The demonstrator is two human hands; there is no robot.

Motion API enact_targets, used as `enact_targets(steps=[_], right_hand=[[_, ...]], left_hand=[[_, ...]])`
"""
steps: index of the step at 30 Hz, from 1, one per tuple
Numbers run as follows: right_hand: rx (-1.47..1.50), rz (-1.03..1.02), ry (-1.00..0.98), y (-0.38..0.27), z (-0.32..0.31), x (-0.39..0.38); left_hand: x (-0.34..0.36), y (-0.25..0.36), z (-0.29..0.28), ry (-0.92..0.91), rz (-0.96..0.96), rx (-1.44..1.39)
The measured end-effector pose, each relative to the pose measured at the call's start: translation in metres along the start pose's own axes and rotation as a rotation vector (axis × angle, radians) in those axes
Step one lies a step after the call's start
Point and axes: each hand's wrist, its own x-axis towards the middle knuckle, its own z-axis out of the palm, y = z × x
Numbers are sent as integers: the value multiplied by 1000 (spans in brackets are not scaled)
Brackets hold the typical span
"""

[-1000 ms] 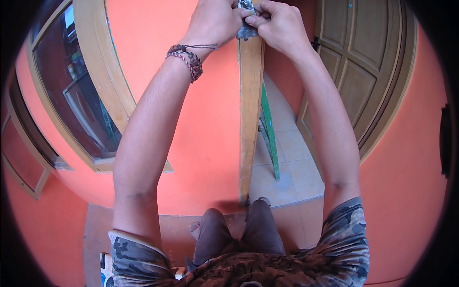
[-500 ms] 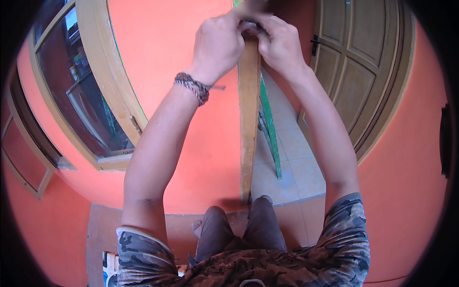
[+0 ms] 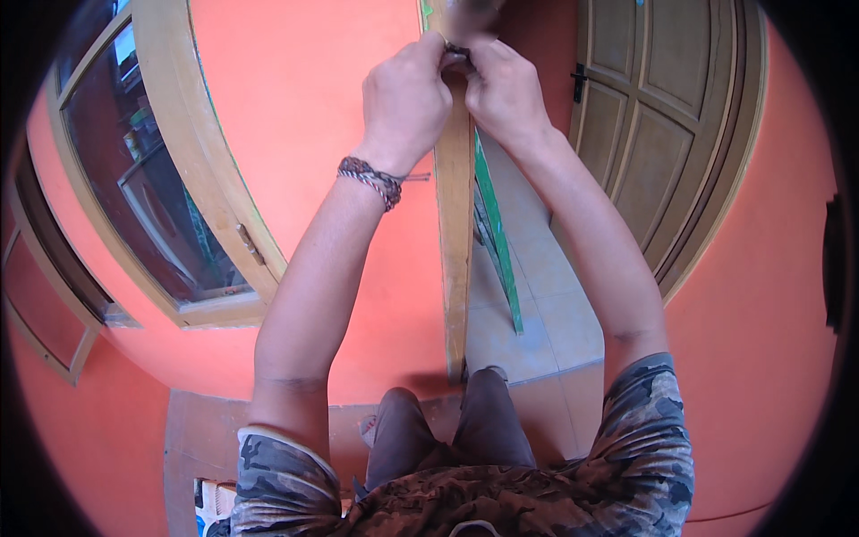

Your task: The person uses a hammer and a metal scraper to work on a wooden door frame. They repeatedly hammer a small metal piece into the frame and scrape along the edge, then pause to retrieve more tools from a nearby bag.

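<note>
The background is an orange wall, with a panelled wooden door standing at the right. A wood-framed window is set at the left. A tiled floor shows through the opening. A wooden post runs vertically between wall and opening; a green strip leans at a slant just to its right.

The left hand and the right hand are positioned at the upper part of the post, close together. Both are curled, with fingertips pinching one item between them. Whether they also bear on the post cannot be determined.

Change of position: relative to one second earlier, both hands sit lower in the view. The grey, plate-like face then exposed is now mostly concealed. Handling therefore appears to continue as a two-handed fingertip grip, but the exact action cannot be verified. A blurred patch above the fingers is unidentifiable.

A braided bracelet encircles the left wrist. A white-and-blue object lies at the lower left; no legible label or brand is found on it or elsewhere.

The dark item is located between the fingertips, in front of the post.
</note>
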Motion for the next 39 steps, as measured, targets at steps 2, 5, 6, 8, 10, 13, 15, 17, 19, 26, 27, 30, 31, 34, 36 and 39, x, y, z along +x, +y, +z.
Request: enact_targets(steps=[2, 5, 6, 8, 10, 13, 15, 17, 19, 26, 27, 30, 31, 34, 36, 39], right_hand=[[-45, -41, 43, -7, -1, -9], [24, -58, 86, -2, 0, -4], [13, -52, 82, -4, -4, 0], [59, 6, 87, -16, -10, 3], [212, 259, 169, -54, -15, -5], [683, 544, 124, -124, -11, -59], [779, 655, -95, -158, -10, -130], [806, 761, -447, -184, -14, -222], [880, 1059, -899, -213, -10, -322], [662, 197, -1657, -294, -45, -533], [652, 175, -1715, -300, -40, -520], [894, 524, -1831, -304, -11, -488], [853, 597, -1835, -300, -1, -491], [778, 797, -1833, -288, 23, -495], [790, 925, -1803, -290, 27, -501], [801, 830, -1788, -296, 10, -512]], left_hand=[[-5, -1, 3, 89, 132, -31], [-6, -7, 3, 104, 210, -12], [0, -10, 2, 111, 205, -55], [4, -13, -12, 113, 173, -122], [1, -13, -53, 139, -76, -276], [-59, -18, -138, 119, -449, -271], [-147, -30, -183, -38, -542, -35], [-254, -8, -229, -248, -782, 29], [-359, 26, -286, -409, -1199, 94], [-580, 204, -475, -403, -1982, 694], [-586, 218, -483, -409, -2040, 709], [-609, 239, -516, -477, -2068, 747], [-612, 239, -524, -517, -2095, 607], [-604, 237, -524, -579, -2323, 314], [-595, 229, -525, -570, -2470, 296], [-615, 239, -535, -471, -2310, 697]])
